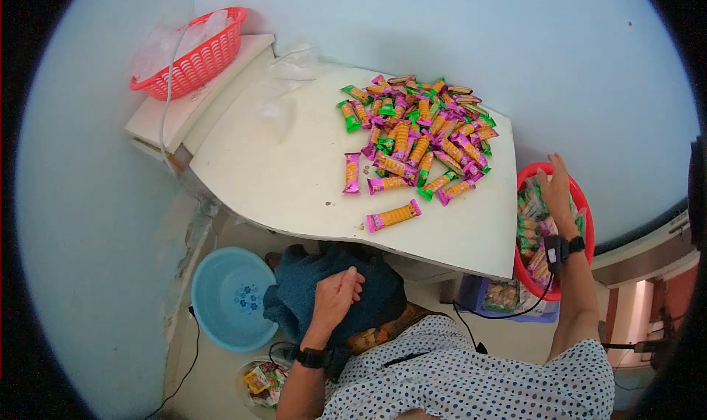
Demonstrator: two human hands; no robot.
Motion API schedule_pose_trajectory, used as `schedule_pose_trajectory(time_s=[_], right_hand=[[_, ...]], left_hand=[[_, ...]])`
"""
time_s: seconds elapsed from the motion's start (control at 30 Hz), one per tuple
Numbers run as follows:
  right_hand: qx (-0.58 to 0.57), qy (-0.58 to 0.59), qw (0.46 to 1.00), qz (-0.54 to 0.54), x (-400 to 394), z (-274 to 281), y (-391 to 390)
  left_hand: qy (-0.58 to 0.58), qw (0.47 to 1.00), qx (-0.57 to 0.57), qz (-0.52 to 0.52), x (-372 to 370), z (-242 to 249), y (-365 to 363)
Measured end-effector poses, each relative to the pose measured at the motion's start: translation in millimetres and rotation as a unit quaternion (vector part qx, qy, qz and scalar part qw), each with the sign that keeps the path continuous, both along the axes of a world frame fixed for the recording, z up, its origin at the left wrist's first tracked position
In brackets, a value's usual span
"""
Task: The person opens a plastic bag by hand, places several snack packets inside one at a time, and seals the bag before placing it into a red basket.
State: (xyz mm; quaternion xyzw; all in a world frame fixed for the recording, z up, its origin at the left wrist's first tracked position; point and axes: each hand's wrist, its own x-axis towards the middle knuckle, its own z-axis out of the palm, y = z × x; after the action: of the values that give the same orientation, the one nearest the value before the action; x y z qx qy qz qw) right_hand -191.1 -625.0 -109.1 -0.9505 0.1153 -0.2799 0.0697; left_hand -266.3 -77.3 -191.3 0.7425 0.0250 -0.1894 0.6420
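A pile of small wrapped snack packs (pixel 420 133), pink and green with orange, lies on the white table (pixel 272 177). One pink pack (pixel 393 216) lies apart near the front edge. My left hand (pixel 336 295) rests over the dark teal cloth (pixel 294 280) on my lap, fingers loosely curled, and what they hold, if anything, is hidden. At the right, my right hand (pixel 557 188) reaches over the red basket (pixel 587 199), which holds bagged packs (pixel 528 225). Its fingers are extended and apart, with nothing visibly held.
A red basket with clear plastic (pixel 199 65) stands at the back left. On the floor are a blue basin (pixel 210 295), a container of wrappers (pixel 265 382) and a purple crate (pixel 475 293). Black cables (pixel 497 316) run near my right arm.
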Motion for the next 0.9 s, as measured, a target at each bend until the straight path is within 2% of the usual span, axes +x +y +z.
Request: schedule_pose_trajectory(time_s=[0.07,0.13,0.2,0.33,0.43,0.57,0.63,0.77,0.9], right_hand=[[0.080,-0.021,0.992,0.097,5.6,27.9,68.8],[0.063,0.008,0.981,0.185,3.6,56.5,143.3],[0.093,0.045,0.948,0.302,4.1,57.2,198.6],[0.047,0.107,0.866,0.487,-3.3,45.6,298.9],[-0.004,0.104,0.849,0.517,-0.9,23.7,339.9],[-0.040,0.096,0.851,0.515,20.0,11.8,364.3],[-0.066,0.128,0.860,0.490,30.8,7.0,369.3],[-0.109,0.091,0.895,0.423,54.8,-8.0,366.5],[-0.102,0.068,0.907,0.402,73.8,-14.3,356.9]], left_hand=[[-0.006,1.000,-0.018,-0.009,0.9,-0.4,0.7],[-0.006,1.000,-0.020,-0.010,-0.5,2.5,3.3],[-0.007,1.000,-0.006,-0.008,-0.8,6.1,2.5],[0.018,0.999,-0.029,0.015,-0.6,2.1,1.6],[0.021,0.999,-0.039,0.012,-1.5,4.5,5.4],[-0.031,0.999,0.016,-0.032,-2.6,29.6,17.1],[-0.059,0.998,0.015,-0.011,-1.6,46.6,24.6],[-0.108,0.993,0.022,0.041,15.4,79.3,40.1],[-0.163,0.980,0.048,0.102,50.2,94.2,49.7]])
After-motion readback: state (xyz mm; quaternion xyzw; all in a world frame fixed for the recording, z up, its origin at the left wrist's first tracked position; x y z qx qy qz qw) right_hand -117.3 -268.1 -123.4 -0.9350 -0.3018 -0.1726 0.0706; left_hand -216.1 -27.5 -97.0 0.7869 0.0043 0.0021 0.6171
